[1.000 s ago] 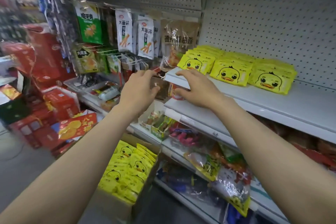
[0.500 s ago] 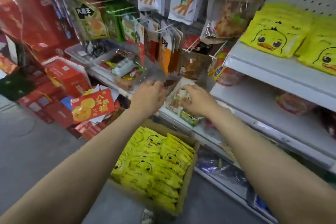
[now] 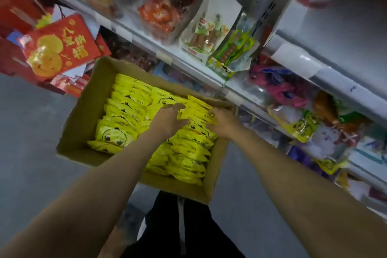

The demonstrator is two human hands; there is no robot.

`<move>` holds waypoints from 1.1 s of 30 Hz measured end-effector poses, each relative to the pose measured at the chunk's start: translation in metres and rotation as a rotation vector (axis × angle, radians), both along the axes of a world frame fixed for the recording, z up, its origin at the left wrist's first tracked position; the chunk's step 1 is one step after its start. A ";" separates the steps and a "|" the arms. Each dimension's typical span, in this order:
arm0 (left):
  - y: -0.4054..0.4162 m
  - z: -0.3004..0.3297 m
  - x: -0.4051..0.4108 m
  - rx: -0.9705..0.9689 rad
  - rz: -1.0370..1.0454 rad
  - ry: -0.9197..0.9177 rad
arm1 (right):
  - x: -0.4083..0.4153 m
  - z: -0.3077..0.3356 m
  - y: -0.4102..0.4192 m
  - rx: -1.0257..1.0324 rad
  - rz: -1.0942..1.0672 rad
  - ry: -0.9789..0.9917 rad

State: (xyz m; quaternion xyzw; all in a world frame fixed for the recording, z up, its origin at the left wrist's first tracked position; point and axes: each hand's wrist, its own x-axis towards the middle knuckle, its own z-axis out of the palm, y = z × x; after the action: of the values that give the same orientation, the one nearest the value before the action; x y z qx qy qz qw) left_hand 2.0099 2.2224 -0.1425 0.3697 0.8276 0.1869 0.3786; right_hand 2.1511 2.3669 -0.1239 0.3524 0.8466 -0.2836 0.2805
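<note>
Far to the left, a red gift pack (image 3: 58,46) printed with gold discs leans against other red boxes, above a stretch of grey floor (image 3: 27,132). Next comes an open cardboard box (image 3: 83,111) set on that floor, hard against the foot of the shelving. It is packed with yellow duck packets (image 3: 117,132) standing on edge in two rows, the duck face plain on the nearest one of the left row.

The left hand (image 3: 167,121) reaches over the right row near the far end of the box. Its fingers (image 3: 178,107) lie over the top and its thumb underneath, curled round the left edge of a raised packet (image 3: 196,109). That packet is tipped up above its neighbours, between the two hands, and is still over the box. It is too blurred to tell whether it is one packet or several. The right hand (image 3: 222,123) meets it from the other side, its fingers curled on the right edge, close to the box's far right corner.

Below the hands, dark trousers (image 3: 167,226) show at the near wall of the box.

To the right the white shelf (image 3: 293,56) runs slantwise across the view. It carries a white snack bag (image 3: 207,33) and a green snack pack (image 3: 234,52) just beside it, with mixed bright bags further along and lower down.
</note>
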 end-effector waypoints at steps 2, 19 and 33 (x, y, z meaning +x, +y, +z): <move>0.002 -0.024 0.006 0.008 0.004 -0.044 | 0.003 -0.017 -0.001 0.004 -0.038 0.019; -0.007 -0.086 0.032 -0.048 -0.055 -0.025 | 0.008 -0.067 -0.010 0.230 -0.003 0.086; -0.024 0.025 0.005 -0.013 0.031 -0.403 | 0.014 0.022 0.016 0.197 -0.210 0.322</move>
State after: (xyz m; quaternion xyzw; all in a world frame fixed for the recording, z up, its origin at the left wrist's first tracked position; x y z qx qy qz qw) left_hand 2.0145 2.1980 -0.1177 0.3096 0.7419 0.2574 0.5362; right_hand 2.1646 2.3825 -0.1015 0.4146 0.8627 -0.2797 0.0746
